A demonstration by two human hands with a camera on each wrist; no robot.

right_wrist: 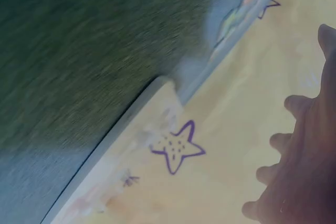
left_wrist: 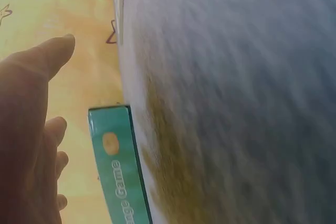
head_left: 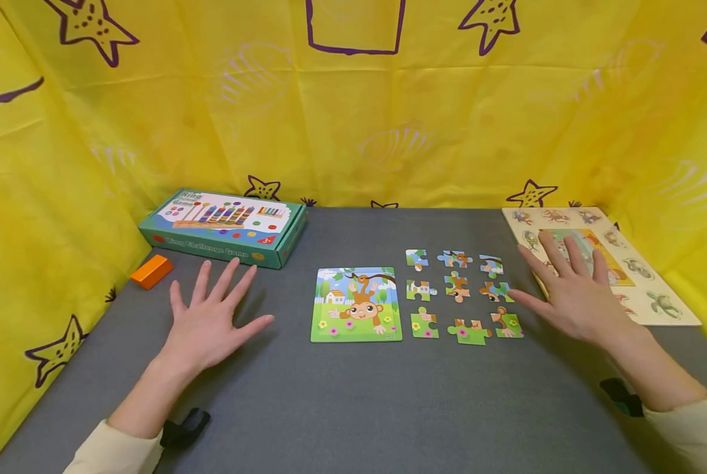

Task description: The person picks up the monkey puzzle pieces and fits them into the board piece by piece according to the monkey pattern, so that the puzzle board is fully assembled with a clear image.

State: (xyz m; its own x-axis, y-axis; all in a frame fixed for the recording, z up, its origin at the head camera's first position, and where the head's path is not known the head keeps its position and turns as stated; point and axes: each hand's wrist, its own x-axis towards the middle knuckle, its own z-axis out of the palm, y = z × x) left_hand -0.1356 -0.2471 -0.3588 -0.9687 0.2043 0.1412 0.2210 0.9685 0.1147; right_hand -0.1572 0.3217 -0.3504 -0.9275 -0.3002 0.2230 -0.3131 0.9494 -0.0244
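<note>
My left hand (head_left: 204, 327), fingers spread and palm down, hovers over the grey table in front of a green game box (head_left: 223, 227) and an orange block (head_left: 151, 272). My right hand (head_left: 575, 296) is spread likewise, above the near left part of a wooden picture board (head_left: 663, 289), partly hiding it. Neither hand holds anything. Between them lies a square monkey picture board (head_left: 356, 304). Several loose jigsaw pieces (head_left: 469, 332) lie in rows to its right, closest to the right hand. Both wrist views show the spread fingers (left_wrist: 60, 51) raised off the table.
A yellow cloth (head_left: 330, 131) with purple starfish drawings hangs behind and at both sides of the grey table (head_left: 353, 408). A black strap piece (head_left: 185, 428) shows under the left wrist, and a similar dark one (head_left: 621, 397) under the right.
</note>
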